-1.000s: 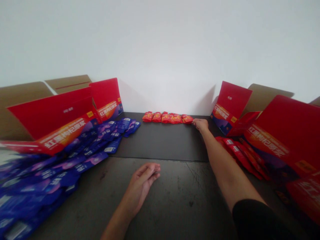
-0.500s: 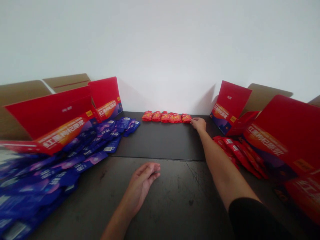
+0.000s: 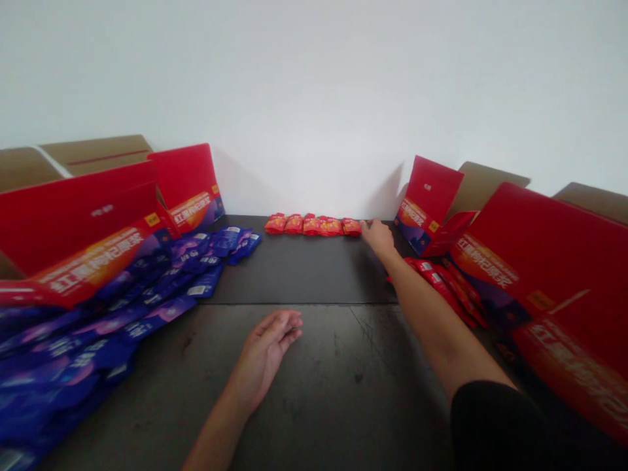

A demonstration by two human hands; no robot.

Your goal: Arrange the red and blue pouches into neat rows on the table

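A row of several small red sachets (image 3: 313, 226) lies along the back of the dark table. At the row's right end my right hand (image 3: 377, 237) reaches far forward, its bent fingers drawn together at the edge of the last red sachet (image 3: 351, 227). The fingertips are partly hidden, so I cannot make out whether they pinch it. Nearer to me, my left hand (image 3: 269, 350) hovers over the middle of the table with loosely curled fingers, a gap between them and nothing held.
Blue sachets (image 3: 161, 288) are heaped along the left side, before open red printed boxes (image 3: 112, 235). More open red boxes (image 3: 520, 248) stand on the right, with a pile of red sachets (image 3: 449, 288) beside my right forearm. A white wall (image 3: 314, 118) closes off the back.
The whole view has shifted, so things appear a little further left. My right hand stays at the row's right end with its wrist turned slightly. My left hand keeps its pose.
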